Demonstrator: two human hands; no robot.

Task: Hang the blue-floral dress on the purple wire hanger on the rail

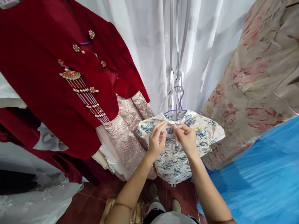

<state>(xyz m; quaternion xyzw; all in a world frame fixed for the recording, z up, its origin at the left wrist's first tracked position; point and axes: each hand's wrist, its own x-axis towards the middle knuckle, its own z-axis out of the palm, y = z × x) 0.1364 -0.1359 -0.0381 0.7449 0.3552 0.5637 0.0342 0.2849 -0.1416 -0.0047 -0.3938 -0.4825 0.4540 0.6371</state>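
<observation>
A short-sleeved top [174,161] with blue flowers on white hangs in front of me on a purple hanger [181,104]. At the front of its neckline, my right hand [187,137] is closed, thumb and fingertips pinching the fabric edge beside the centre seam. Just left of it, my left hand [158,137] lies against the neckline with fingers stretched out and the thumb apart from them. Its fingertips are slightly blurred. Whatever small part may lie between the right fingertips is too small to make out.
A red jacket [46,62] with a beaded tassel brooch [86,96] hangs at left over a pink brocade garment [126,130]. White curtains [144,40] hang behind. To the right are a pink-flowered beige garment [247,84] and blue fabric [263,174]. Red tiles [86,199] cover the floor.
</observation>
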